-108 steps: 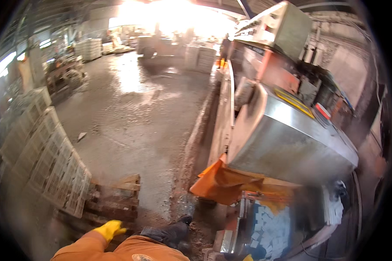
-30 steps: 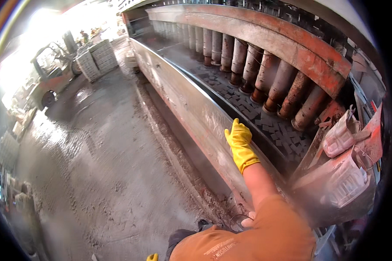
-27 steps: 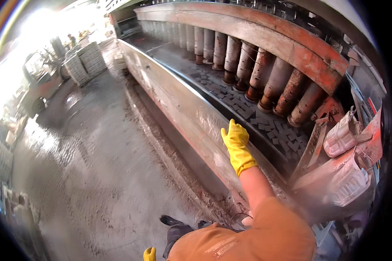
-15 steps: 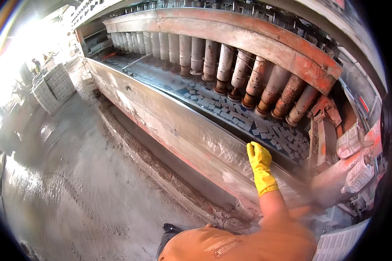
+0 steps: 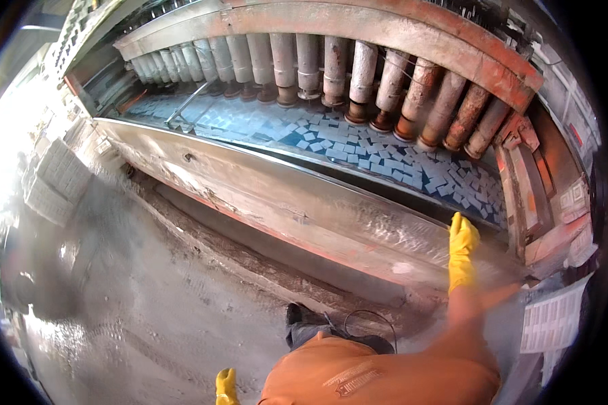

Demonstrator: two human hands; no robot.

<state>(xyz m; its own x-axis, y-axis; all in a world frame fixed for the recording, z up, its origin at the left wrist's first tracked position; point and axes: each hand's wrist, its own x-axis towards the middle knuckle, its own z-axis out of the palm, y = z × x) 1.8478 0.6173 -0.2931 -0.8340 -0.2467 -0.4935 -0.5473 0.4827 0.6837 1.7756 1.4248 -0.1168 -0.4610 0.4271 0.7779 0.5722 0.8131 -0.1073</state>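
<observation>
Grey floor (image 5: 162, 324), metal wall (image 5: 284, 206) by right hand (image 5: 463, 244)

Bright yellow gloves (image 5: 461, 273) with smooth, rubbery surfaces cover both hands (image 5: 464, 239). An orange shirt (image 5: 412, 371) fills the bottom centre, bearing a small badge-like print (image 5: 357, 382) with pale lettering; its right sleeve is blurred. Dark grey trousers (image 5: 309, 335) show above it, with a black shoe (image 5: 294, 313) at their left end.

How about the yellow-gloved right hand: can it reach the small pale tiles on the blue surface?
Probably yes: only the long worn metal panel and a dark gap lie between the right hand and the nearest tiles.
</observation>
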